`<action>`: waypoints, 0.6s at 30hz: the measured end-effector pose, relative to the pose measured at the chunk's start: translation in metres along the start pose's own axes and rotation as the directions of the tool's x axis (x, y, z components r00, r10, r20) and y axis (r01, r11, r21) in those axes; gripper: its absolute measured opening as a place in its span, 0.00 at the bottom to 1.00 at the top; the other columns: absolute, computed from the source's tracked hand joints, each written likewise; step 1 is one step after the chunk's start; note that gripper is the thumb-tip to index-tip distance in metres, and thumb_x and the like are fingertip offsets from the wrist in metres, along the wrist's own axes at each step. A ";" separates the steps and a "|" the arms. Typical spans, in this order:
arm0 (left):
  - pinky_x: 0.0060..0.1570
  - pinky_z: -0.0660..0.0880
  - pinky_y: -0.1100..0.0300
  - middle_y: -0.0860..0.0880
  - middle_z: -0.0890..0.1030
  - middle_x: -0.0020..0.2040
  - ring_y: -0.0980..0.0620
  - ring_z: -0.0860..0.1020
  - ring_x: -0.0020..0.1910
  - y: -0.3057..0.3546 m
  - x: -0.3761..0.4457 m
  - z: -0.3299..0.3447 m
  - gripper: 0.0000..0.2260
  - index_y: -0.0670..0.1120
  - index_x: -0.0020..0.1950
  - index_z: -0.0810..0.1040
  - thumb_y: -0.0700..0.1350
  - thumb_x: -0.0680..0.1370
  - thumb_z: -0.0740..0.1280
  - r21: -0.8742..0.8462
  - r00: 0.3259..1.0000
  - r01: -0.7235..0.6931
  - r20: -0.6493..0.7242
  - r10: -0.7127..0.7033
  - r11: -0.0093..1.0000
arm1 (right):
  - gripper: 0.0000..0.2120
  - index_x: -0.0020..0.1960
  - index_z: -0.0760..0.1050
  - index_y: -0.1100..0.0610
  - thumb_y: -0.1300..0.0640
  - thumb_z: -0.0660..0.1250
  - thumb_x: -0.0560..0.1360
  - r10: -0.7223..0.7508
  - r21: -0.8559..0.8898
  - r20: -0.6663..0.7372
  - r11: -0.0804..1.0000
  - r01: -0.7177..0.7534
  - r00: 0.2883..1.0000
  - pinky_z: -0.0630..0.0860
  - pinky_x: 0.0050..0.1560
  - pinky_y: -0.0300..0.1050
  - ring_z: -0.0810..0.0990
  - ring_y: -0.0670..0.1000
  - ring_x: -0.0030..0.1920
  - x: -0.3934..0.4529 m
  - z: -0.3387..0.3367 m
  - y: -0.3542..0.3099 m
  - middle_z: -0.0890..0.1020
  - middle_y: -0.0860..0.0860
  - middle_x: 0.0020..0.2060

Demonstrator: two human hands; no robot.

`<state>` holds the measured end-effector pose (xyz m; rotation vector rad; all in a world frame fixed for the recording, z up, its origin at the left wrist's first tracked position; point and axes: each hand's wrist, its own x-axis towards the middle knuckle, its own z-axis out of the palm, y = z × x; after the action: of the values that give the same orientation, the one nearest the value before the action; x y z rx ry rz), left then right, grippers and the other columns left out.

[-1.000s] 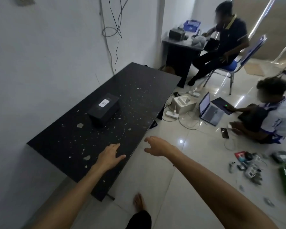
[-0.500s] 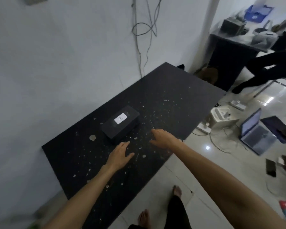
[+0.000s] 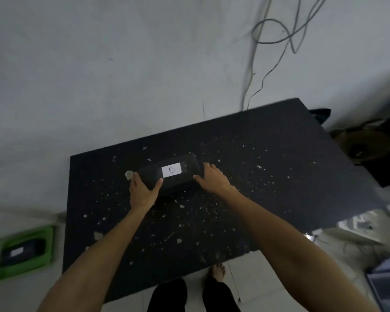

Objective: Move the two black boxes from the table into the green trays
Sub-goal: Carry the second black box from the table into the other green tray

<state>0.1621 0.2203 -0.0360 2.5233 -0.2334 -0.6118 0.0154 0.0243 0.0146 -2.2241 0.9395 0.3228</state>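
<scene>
A person's left hand [image 3: 142, 192] and right hand [image 3: 213, 180] clasped opposite ends of the one black box [image 3: 169, 173], labelled "B", that lay on the speckled counter [image 3: 268, 176]. Held only at its ends, the box could have slipped on lifting. One green tray [image 3: 47, 246] sat on the floor, left of the counter, with a second black box [image 3: 20, 252] inside.

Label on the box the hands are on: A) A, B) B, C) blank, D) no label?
B: the white label on top of the black box reads "B"; the left hand and right hand are at its two ends.
</scene>
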 end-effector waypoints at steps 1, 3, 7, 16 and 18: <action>0.71 0.60 0.38 0.43 0.54 0.79 0.40 0.56 0.77 0.001 0.005 0.001 0.50 0.49 0.80 0.43 0.70 0.69 0.66 -0.038 0.999 0.037 -0.007 -0.037 0.999 | 0.36 0.78 0.55 0.60 0.42 0.62 0.78 0.002 0.004 0.011 1.000 -0.002 1.000 0.68 0.69 0.62 0.67 0.63 0.72 0.009 0.000 -0.001 0.66 0.61 0.74; 0.70 0.62 0.39 0.42 0.59 0.78 0.39 0.61 0.75 0.001 0.013 0.004 0.51 0.51 0.80 0.44 0.72 0.68 0.65 -0.114 0.995 0.102 -0.001 -0.103 0.988 | 0.39 0.79 0.52 0.61 0.40 0.61 0.78 0.009 0.023 0.038 1.000 -0.009 0.999 0.66 0.70 0.62 0.66 0.63 0.74 0.026 0.001 -0.003 0.64 0.62 0.75; 0.70 0.65 0.45 0.44 0.68 0.74 0.41 0.68 0.71 0.000 0.022 0.006 0.48 0.49 0.80 0.53 0.71 0.68 0.67 -0.239 0.983 0.179 0.092 -0.162 0.954 | 0.38 0.77 0.57 0.62 0.39 0.61 0.78 0.049 0.141 0.119 0.988 -0.066 0.992 0.67 0.70 0.60 0.69 0.63 0.72 0.048 0.007 -0.007 0.68 0.62 0.73; 0.63 0.72 0.47 0.47 0.72 0.68 0.47 0.72 0.66 0.039 -0.014 -0.013 0.43 0.49 0.73 0.63 0.71 0.66 0.69 -0.253 0.974 -0.092 -0.224 0.034 0.963 | 0.40 0.73 0.65 0.61 0.34 0.65 0.73 0.121 0.271 -0.103 0.959 -0.089 0.987 0.73 0.64 0.57 0.74 0.61 0.67 0.041 -0.022 -0.025 0.73 0.59 0.69; 0.62 0.71 0.51 0.47 0.71 0.68 0.48 0.71 0.66 0.059 -0.020 -0.027 0.43 0.49 0.74 0.63 0.70 0.66 0.70 -0.266 0.939 -0.177 -0.334 0.081 0.948 | 0.43 0.76 0.62 0.60 0.32 0.65 0.72 0.072 0.257 -0.183 0.966 -0.023 0.980 0.73 0.65 0.59 0.72 0.61 0.68 0.033 -0.040 -0.036 0.71 0.58 0.70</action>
<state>0.1551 0.1882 0.0235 2.2536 -0.1747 -0.1623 0.0621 -0.0024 0.0463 -2.0233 1.0739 0.0064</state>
